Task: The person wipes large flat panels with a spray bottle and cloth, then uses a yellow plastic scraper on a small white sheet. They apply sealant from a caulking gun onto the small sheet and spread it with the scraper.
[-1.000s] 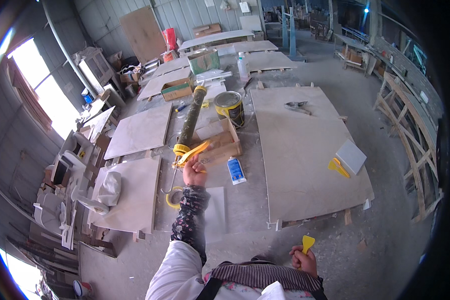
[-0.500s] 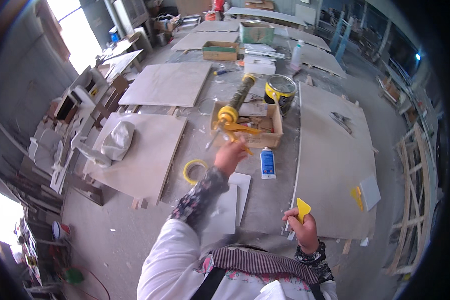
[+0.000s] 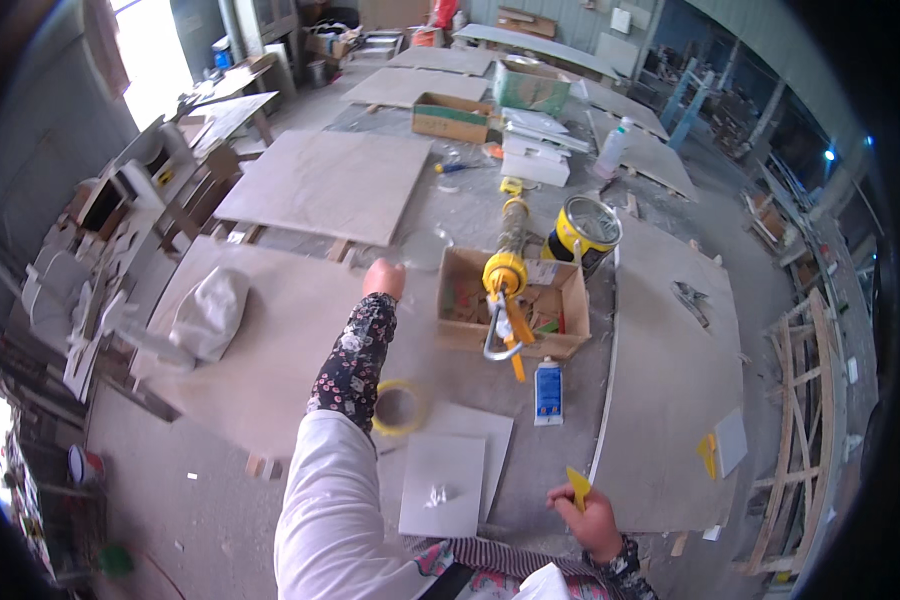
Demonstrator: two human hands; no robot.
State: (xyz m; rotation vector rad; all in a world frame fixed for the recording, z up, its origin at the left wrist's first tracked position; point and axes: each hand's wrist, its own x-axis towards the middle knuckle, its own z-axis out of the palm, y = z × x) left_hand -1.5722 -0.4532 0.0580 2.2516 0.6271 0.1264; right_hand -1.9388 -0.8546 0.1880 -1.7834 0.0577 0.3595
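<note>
My left hand (image 3: 383,280) reaches far out over the near edge of the left stone panels, beside a thin clear ring-like piece (image 3: 426,248). Its fingers point away from me and are hidden. My right hand (image 3: 596,524), low at the right, is closed on a small yellow plastic scraper (image 3: 578,486). A caulking gun (image 3: 506,270) with yellow fittings lies across a cardboard box (image 3: 456,333) of small scraps, its handle toward me. Just in front of the box is a blue-and-white tube (image 3: 548,393). A white panel (image 3: 440,462) bears a whitish blob (image 3: 438,495).
A yellow tape roll (image 3: 398,407) lies under my left forearm. Behind the box stands a yellow-and-black can (image 3: 582,232). Pliers (image 3: 691,303) rest on the large right panel (image 3: 665,420). A white bag (image 3: 212,315) sits on the left panel (image 3: 260,375).
My left hand has let go of the caulking gun, which now rests on the box, and has moved left and away. My right hand still holds the scraper, slightly lower in view.
</note>
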